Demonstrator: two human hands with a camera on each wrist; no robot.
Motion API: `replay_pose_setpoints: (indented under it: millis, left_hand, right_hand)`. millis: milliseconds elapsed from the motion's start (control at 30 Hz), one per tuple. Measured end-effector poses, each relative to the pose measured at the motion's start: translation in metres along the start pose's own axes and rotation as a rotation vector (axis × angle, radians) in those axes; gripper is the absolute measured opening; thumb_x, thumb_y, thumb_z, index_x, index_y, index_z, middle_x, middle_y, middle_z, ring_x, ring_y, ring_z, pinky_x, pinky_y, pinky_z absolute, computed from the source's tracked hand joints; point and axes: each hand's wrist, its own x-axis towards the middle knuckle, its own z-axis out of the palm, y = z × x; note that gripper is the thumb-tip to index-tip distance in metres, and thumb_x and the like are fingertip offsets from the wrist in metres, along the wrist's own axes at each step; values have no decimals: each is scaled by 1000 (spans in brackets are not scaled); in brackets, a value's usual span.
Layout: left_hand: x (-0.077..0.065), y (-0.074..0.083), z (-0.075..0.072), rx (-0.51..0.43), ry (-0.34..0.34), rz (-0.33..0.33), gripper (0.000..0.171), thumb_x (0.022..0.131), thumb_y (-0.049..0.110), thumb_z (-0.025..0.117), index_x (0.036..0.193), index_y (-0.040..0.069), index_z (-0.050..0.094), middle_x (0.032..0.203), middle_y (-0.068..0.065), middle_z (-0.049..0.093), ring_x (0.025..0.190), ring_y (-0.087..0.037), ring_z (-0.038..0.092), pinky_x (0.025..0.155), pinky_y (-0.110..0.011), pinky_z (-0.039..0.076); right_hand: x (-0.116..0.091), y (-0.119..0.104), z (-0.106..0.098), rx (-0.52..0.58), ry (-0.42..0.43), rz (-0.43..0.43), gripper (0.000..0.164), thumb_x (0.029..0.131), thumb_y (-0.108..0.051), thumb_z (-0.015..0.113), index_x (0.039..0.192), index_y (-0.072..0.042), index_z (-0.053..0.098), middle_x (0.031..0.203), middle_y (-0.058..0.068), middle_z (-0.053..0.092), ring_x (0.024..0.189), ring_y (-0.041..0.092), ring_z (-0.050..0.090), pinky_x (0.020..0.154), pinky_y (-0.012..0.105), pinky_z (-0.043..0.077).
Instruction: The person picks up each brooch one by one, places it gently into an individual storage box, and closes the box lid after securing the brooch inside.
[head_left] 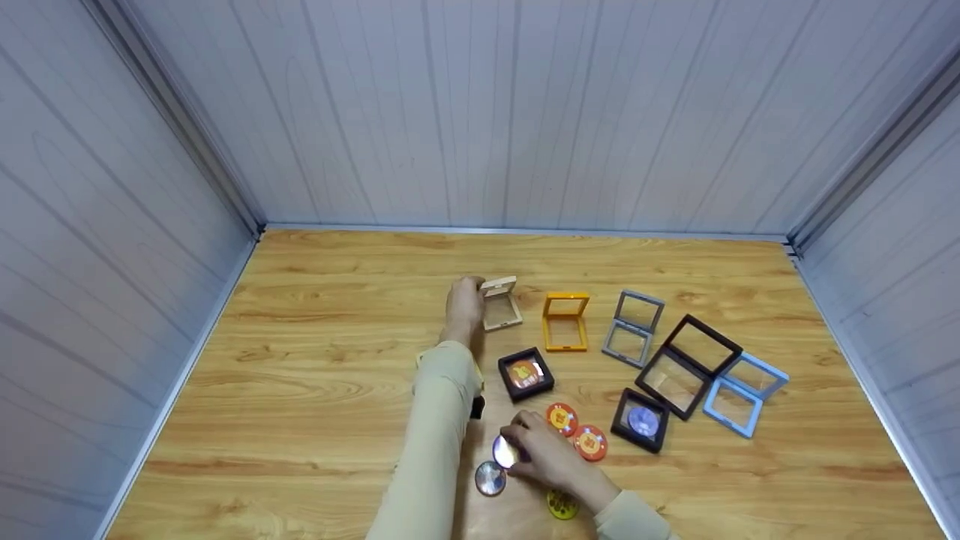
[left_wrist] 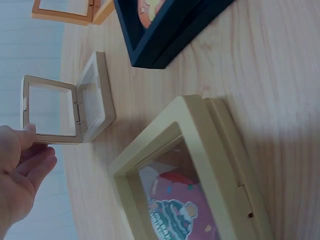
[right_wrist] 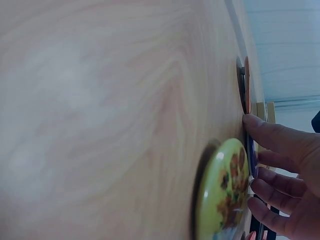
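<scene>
Cream frame [head_left: 502,293], orange frame [head_left: 565,316], purple-edged disc [head_left: 505,452], yellow disc [right_wrist: 223,192] with multicoloured print, wood-grained tan bench [head_left: 337,360] to my distant eye

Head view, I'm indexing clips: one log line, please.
left grip: pinches open cream frame | right grip: holds purple disc | orange frame: open

Pale walls [head_left: 465,112] and metal corner strips [head_left: 182,120] edge a wooden tabletop [head_left: 300,405].

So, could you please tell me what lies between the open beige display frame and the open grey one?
In the head view, the open yellow display frame stands between the beige display frame and the grey display frame.
</scene>
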Motion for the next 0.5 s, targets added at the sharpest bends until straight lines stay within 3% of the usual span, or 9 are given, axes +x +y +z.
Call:
replay_pose_setpoints:
  millis: [100,367,500]
  left_hand:
    - [0,-2,1,20,12,8,14,84,5,57,92,2,68,90,-9,65,86,-22,59,76,-33,46]
    - [-3,-5,-2,17,-23,77,13,85,7,58,91,1,68,86,-9,65,80,-21,59,72,-33,47]
    - [-6,-9,-5,13,2,115,13,85,9,58,89,2,67,83,-8,65,78,-21,59,71,-34,46]
  right_hand:
    - [0,0,0,11,-8,6,46,68,-25,74,107,-4,60,94,1,48,85,12,46,71,25,44]
    - [-1,0,2,43,15,4,45,67,-21,75,105,-1,60,93,1,48,84,13,46,72,26,44]
    - [-2,1,4,71,41,-2,45,66,-18,75,104,1,59,94,3,49,85,14,47,75,26,45]
